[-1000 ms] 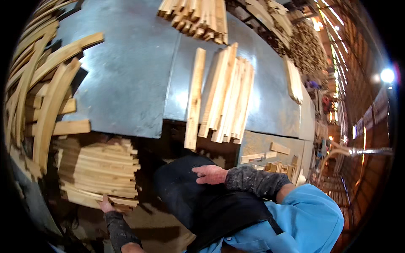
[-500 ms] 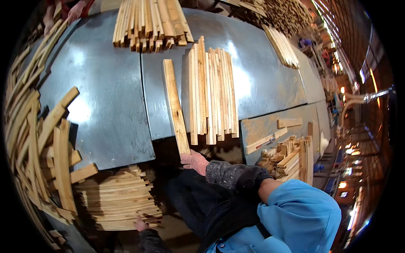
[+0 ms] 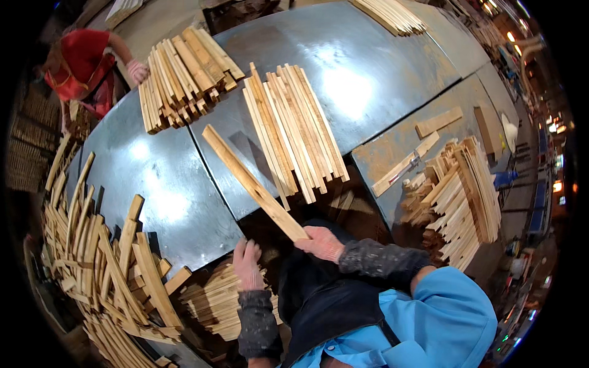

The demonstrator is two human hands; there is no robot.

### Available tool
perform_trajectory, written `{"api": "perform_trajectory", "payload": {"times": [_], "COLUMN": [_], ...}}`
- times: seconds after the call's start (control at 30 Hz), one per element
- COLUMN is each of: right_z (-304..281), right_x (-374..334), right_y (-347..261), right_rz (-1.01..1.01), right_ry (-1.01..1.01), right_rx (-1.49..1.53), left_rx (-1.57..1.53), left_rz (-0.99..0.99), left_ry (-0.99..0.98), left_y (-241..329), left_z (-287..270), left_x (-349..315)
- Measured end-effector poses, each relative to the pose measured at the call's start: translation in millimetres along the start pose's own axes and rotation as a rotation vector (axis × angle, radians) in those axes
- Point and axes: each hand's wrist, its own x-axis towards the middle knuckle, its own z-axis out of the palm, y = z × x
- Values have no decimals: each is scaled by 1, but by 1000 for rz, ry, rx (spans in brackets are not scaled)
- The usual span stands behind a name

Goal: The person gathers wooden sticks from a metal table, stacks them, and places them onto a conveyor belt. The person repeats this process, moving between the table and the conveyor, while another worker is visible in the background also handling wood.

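My right hand [image 3: 322, 243] grips the near end of a long pale wooden slat [image 3: 251, 183], which slants up and to the left above the grey metal table [image 3: 153, 184]. My left hand [image 3: 246, 265], fingers spread, rests on a stack of short slats [image 3: 211, 300] below the table's front edge. To the right of the raised slat, a row of similar slats [image 3: 294, 132] lies side by side on the table.
Another slat pile [image 3: 184, 76] lies at the far left of the table, where a person in red [image 3: 86, 64] reaches in. Loose curved slats [image 3: 104, 270] heap at my left. A further stack [image 3: 457, 196] stands at the right, with scrap pieces [image 3: 438, 121] nearby.
My right hand has taken the slat's near end and lifted it off the table. My left hand came up onto the low stack. The view swung left, showing the person in red.
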Motion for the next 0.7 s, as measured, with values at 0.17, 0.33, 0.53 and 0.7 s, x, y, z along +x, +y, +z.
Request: {"api": "perform_trajectory", "payload": {"times": [0.17,0.33,0.53,0.7], "right_z": [-62,-122,-167,-265], "right_x": [-71,-119,-142,-242], "right_y": [37,-16,-38,-7], "right_rz": [-260,-158,-243,-134], "right_ry": [227,377,700,908], "right_rx": [-439,-727,-678,-813], "left_rx": [-250,-283,-187,213], "left_rz": [-57,-205,-180,-237], "left_ry": [-480,-447,-920,-1099], "left_y": [38,30,4,-2], "left_z": [114,219,298,301], "left_x": [43,-12,-148,-124]}}
